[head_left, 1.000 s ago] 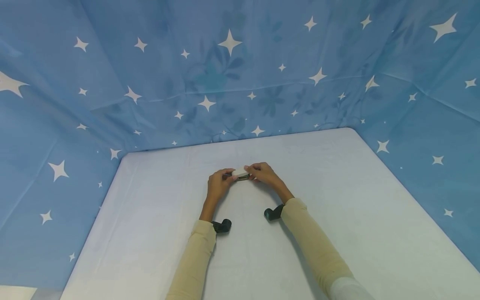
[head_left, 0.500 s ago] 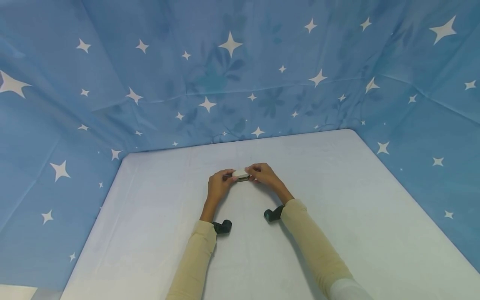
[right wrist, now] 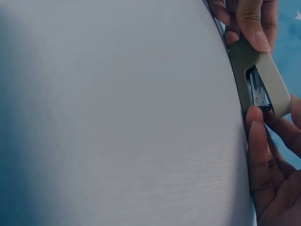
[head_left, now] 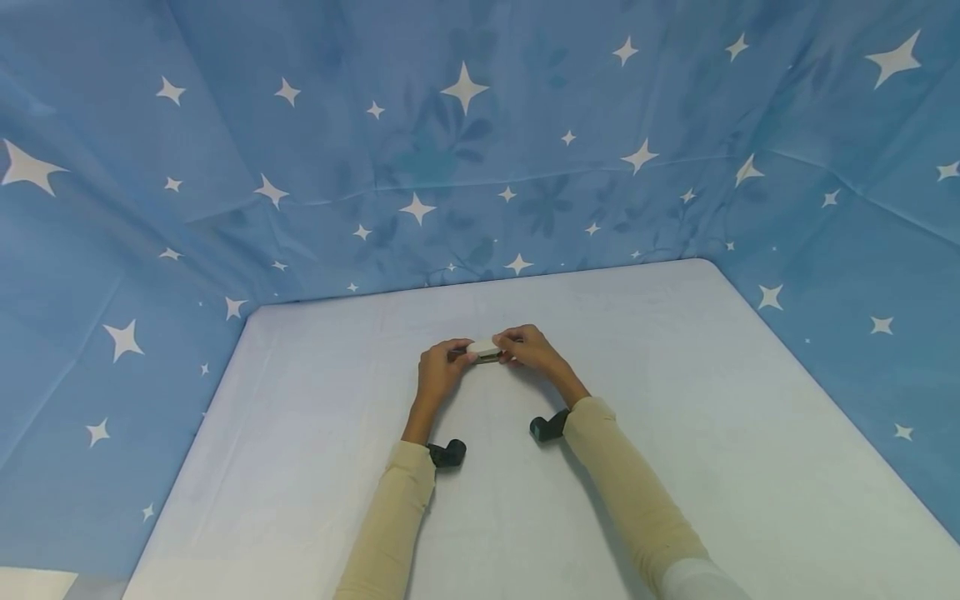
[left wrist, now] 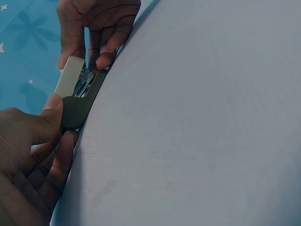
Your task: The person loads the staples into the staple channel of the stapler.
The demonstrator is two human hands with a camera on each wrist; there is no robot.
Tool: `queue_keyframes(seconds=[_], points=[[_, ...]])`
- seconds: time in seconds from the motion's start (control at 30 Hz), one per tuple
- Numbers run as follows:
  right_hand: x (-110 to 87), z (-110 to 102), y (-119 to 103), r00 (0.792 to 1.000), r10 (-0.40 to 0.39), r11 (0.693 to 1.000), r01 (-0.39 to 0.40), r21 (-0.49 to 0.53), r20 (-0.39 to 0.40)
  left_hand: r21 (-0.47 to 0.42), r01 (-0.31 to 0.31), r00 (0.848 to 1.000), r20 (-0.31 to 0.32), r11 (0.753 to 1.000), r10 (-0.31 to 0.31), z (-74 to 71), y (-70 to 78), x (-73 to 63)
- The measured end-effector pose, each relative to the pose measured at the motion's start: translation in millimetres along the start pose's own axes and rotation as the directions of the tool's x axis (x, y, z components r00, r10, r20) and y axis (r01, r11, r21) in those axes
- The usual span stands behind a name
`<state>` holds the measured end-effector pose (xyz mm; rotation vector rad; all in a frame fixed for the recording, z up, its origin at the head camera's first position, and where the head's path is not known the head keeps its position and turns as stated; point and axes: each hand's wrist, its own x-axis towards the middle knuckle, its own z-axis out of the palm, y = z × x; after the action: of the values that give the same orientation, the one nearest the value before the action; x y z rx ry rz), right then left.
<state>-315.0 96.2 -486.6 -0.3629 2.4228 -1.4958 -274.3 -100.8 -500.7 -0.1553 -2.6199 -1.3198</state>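
Note:
A small stapler (head_left: 483, 347) with a cream top and an olive-green base is held between both hands near the middle of the table. My left hand (head_left: 438, 371) grips its rounded rear end, thumb on the cream top and fingers around the base, as the left wrist view shows. At the front end, my right hand (head_left: 532, 348) pinches it, fingertips at the base and thumb side at the top. Metal parts (right wrist: 257, 89) show in the gap between top and base in the right wrist view. Some fingers are hidden behind the stapler.
A white cloth-covered table (head_left: 337, 500) lies under both arms. Blue curtains (head_left: 420, 150) with white stars rise along its back and sides. A dark wrist camera (head_left: 448, 454) sits on the left wrist, another camera (head_left: 547, 427) on the right.
Both hands keep their hold on the stapler and stay nearly in place. The stapler's top looks slightly closer to its base than one second ago.

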Motion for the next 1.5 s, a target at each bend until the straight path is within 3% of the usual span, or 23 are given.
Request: queue_keyframes(seconds=[0.33, 0.67, 1.17, 1.5], points=[[3.0, -0.7, -1.7, 1.000, -0.007, 1.000, 0.007, 0.007, 0.024, 0.007, -0.014, 1.000, -0.014, 1.000, 0.014, 0.8, -2.0, 0.9], [0.1, -4.7, 3.0, 1.000, 0.025, 0.999, -0.026, -0.019, -0.018, 0.014, -0.044, 0.999, -0.009, 0.999, 0.044, 5.2, 3.9, 1.6], [-4.5, -2.3, 4.2, 0.997, 0.071, 0.997, -0.071, 0.014, -0.022, -0.008, -0.003, 1.000, 0.014, 1.000, 0.003, 1.4, 5.8, -1.4], [-5.9, -0.8, 1.5, 0.998, 0.054, 0.998, -0.053, 0.023, -0.024, -0.021, -0.002, 1.000, 0.016, 1.000, 0.002, 0.5, 2.8, -1.4]])
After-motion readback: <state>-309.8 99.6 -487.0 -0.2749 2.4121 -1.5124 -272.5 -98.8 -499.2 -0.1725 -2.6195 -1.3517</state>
